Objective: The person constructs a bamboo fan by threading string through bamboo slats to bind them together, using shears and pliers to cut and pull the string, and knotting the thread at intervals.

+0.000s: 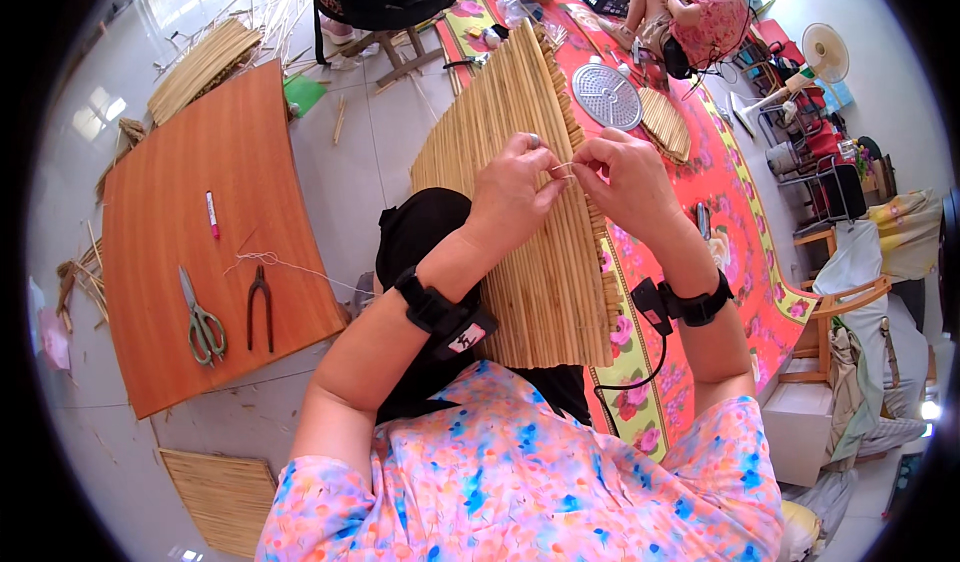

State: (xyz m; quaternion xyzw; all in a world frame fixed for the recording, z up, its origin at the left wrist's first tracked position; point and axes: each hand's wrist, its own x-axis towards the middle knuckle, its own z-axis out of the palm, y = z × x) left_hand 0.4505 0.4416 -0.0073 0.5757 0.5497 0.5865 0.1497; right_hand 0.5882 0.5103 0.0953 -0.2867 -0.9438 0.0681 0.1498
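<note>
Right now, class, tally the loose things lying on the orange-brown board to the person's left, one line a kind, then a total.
Scissors: 1
Dark pliers: 1
Red-and-white marker pen: 1
Length of pale string: 1
Total: 4

Both hands, left hand and right hand, are off the orange-brown board, pinching at the edge of the bamboo-slat mat.

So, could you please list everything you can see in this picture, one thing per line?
bamboo mat: one, tan, on the lap under both hands
wooden board: one, orange-brown, on the floor at left
scissors: one, grey-green, on the board
pliers: one, dark, beside the scissors
marker: one, red and white, on the board
floral cloth: one, red, at right
fan: one, white, upper right
left hand: pinching thin wire
right hand: pinching the same wire
</note>
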